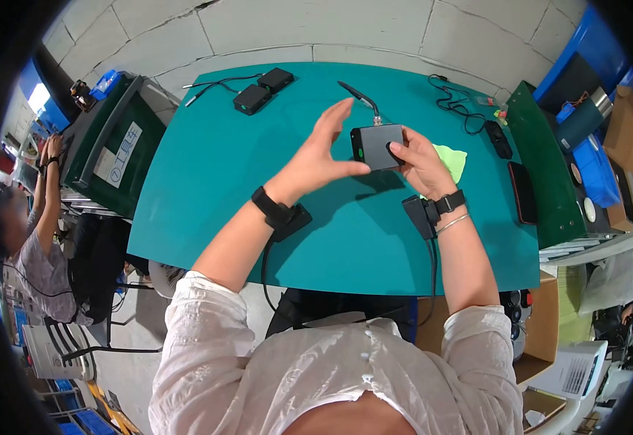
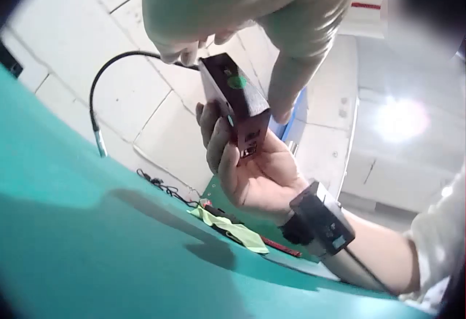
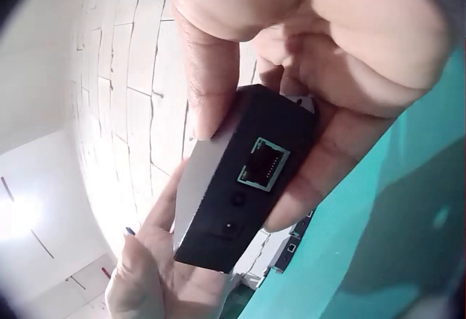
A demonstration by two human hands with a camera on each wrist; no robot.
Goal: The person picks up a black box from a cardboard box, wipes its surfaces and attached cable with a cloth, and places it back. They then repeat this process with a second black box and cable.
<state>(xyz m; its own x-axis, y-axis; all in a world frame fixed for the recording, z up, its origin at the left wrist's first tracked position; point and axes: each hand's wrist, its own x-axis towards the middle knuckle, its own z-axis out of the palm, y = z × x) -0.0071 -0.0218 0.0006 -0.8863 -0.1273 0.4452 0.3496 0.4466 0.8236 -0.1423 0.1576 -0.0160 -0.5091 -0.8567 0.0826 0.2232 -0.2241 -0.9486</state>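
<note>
My right hand (image 1: 426,161) grips a small grey and black box (image 1: 380,148) above the table, thumb on its grey face and fingers behind. A network socket (image 3: 264,164) shows on one narrow side in the right wrist view, and a green mark (image 2: 237,82) on another in the left wrist view. From the box's far end a black cable (image 1: 363,97) runs out of a metal connector (image 1: 377,121). My left hand (image 1: 315,156) is beside the box's left end, fingers and thumb spread apart, thumb tip close to its lower left corner.
Two similar black boxes (image 1: 252,99) with cables lie at the back left of the green table (image 1: 207,188). A yellow-green cloth (image 1: 451,161) is behind my right wrist. Farther right are a coiled black cord (image 1: 453,98), a black power strip (image 1: 498,139) and a phone (image 1: 522,192).
</note>
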